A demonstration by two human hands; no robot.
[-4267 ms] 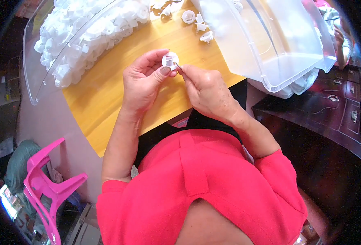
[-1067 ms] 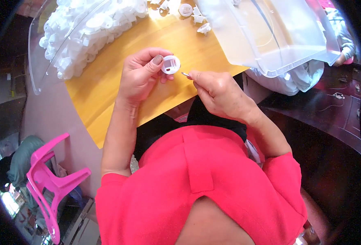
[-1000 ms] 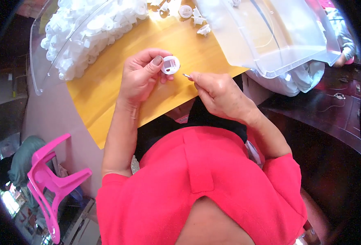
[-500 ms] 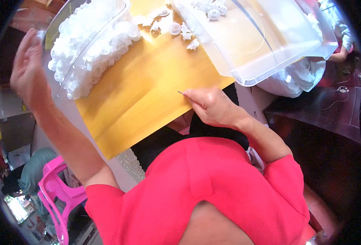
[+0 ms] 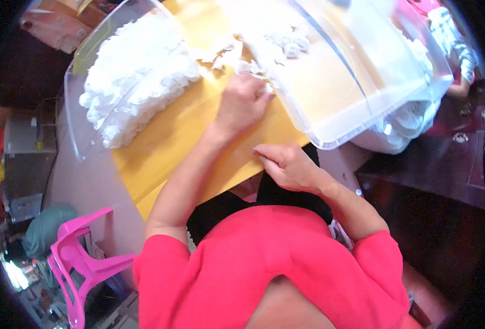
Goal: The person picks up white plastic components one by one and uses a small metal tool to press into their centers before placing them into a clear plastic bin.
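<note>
My left hand (image 5: pixel 241 107) reaches over the yellow tabletop (image 5: pixel 160 164), fingers curled down among the loose parts. At its fingertips is a small white plastic piece (image 5: pixel 268 88), partly covered by the fingers. Nearer my body, my right hand (image 5: pixel 293 167) is closed around a thin tool (image 5: pixel 255 148); only the short, dark tip shows beyond the thumb, and the rest is hidden in the fist. Several more loose white plastic pieces (image 5: pixel 228 56) lie just beyond my left hand, washed out by glare.
A clear bin (image 5: pixel 73 123) heaped with white pieces (image 5: pixel 138 82) stands at the left. Another clear bin (image 5: pixel 338 134), holding a few pieces, is at the right, beside a white plastic bag (image 5: pixel 398 129). A pink stool (image 5: pixel 80 255) is at the lower left. Another person's arm (image 5: pixel 460 88) shows far right.
My left hand has swung from beyond the left bin to the loose pieces in the middle, its fingers now curled. My right hand keeps its grip on the thin tool. The view has shifted slightly.
</note>
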